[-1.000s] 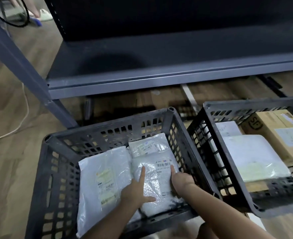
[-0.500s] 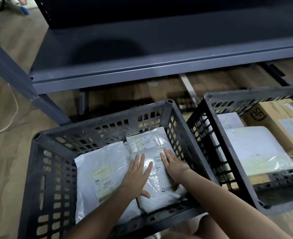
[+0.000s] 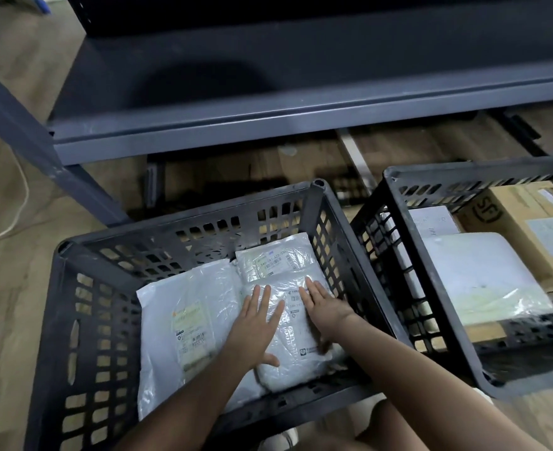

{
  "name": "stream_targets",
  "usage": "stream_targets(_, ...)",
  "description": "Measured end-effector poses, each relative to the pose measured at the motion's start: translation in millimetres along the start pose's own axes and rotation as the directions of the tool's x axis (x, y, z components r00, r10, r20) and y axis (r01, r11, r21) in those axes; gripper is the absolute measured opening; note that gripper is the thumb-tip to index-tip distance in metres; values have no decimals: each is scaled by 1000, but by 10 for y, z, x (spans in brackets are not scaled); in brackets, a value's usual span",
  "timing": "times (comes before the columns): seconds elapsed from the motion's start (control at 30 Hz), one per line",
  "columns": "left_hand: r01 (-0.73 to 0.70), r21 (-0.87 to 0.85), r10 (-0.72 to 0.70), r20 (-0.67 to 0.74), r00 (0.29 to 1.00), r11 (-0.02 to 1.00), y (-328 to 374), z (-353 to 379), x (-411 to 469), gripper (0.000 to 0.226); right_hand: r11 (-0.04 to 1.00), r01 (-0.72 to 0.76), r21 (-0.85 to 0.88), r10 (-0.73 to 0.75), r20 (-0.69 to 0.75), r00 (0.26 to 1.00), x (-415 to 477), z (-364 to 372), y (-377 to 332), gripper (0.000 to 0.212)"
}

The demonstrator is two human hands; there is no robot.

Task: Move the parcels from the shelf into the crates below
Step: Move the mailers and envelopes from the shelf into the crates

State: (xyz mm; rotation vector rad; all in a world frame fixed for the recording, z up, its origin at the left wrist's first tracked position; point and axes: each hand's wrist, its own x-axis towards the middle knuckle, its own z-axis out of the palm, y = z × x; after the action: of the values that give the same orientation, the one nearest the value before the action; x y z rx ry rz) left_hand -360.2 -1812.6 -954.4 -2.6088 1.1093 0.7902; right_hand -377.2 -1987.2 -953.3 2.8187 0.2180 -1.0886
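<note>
You face: crate (image 3: 60, 320) matt black plastic | mailer (image 3: 184, 297) glossy white film | shelf (image 3: 268, 125) smooth grey metal | box (image 3: 522, 229) matt cardboard

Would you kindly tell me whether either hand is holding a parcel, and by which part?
Neither grips anything: the left hand and right hand press flat, fingers straight, on the top face of the bubble-wrap parcel in the crate.
</note>
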Motion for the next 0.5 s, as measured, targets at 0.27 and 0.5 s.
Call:
stream_targets(0.27,-10,57,8,22,1000,998,117,21,-133,112,998,1,61,-2,27,1000,-138,3,-49,78)
stream_targets(0.5,-45,15,45,6,999,999,33,108,-25,110,999,-6,37,5,4,1000,-22,69,-44,75)
